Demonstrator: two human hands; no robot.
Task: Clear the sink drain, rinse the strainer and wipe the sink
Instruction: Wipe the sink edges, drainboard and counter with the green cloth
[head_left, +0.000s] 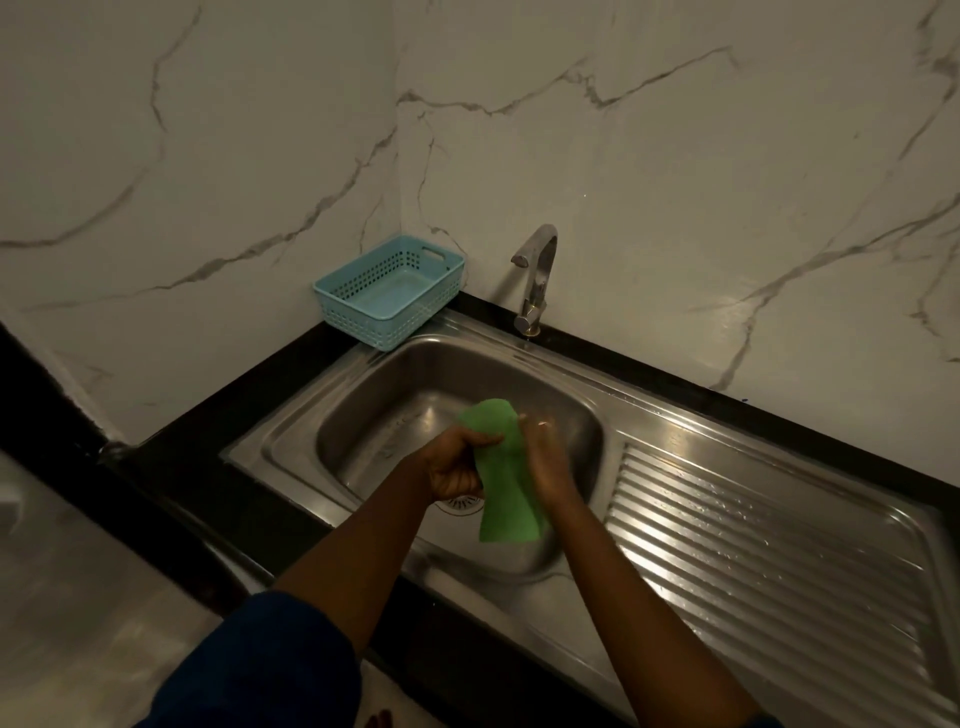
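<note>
green, thin and limp, the rectangular cleaning cloth hangs between both hands over the bowl of the stainless steel sink. the left hand is curled into a tight fist around the cloth's left edge, fingers wrapped over the fabric and knuckles facing the camera. the right hand is less closed: its palm presses flat against the cloth's right side, with the fingers bent around the far edge, their tips showing just past the fabric. the top of the cloth bulges up above both hands, and its lower end hangs loose below them, over the near wall of the sink bowl.

just beneath the left hand, partly hidden by it and by the cloth, the round perforated metal strainer sits in the drain at the bottom of the sink bowl. to the right of the bowl lies the sink's ribbed steel draining board, with drops of water on it. behind the bowl, at the sink's back edge, stands a curved metal tap. at the sink's far left corner rests a pale blue perforated plastic basket, against the white marble-veined wall. a black countertop frames the sink.
</note>
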